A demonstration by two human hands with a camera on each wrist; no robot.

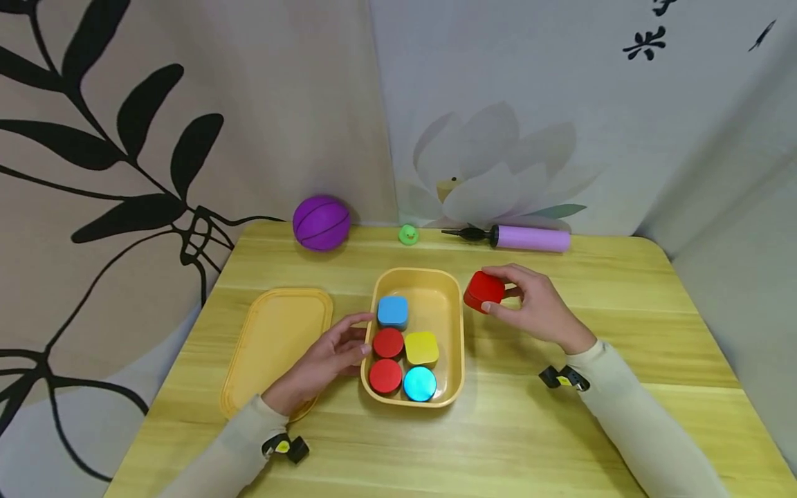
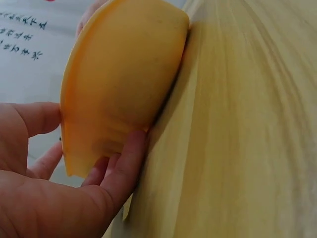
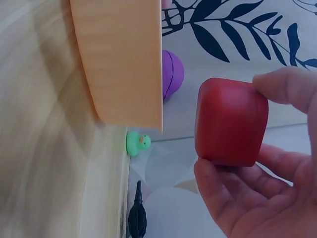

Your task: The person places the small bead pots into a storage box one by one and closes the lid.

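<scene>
My right hand [image 1: 532,301] grips a red rounded-square block [image 1: 483,291] between thumb and fingers, raised beside the right rim of a yellow-orange plastic box [image 1: 451,332]. In the right wrist view that red block [image 3: 230,121] shows smooth, rounded sides. My left hand [image 1: 326,360] rests its fingers on the outside of the box's left wall. From the left wrist, its fingers spread between the rim and the lower wall of the box [image 2: 124,64]. Inside lie a blue rounded-square block [image 1: 393,312], two red round blocks [image 1: 388,343], a yellow rounded-square block [image 1: 422,348] and a light-blue round block [image 1: 420,384].
A matching flat lid [image 1: 280,332] lies left of the box, partly under my left forearm. Along the table's back edge stand a purple ball [image 1: 322,223], a small green duck [image 1: 408,234] and a lilac hand pump [image 1: 532,238]. A patterned curtain [image 1: 299,104] hangs behind.
</scene>
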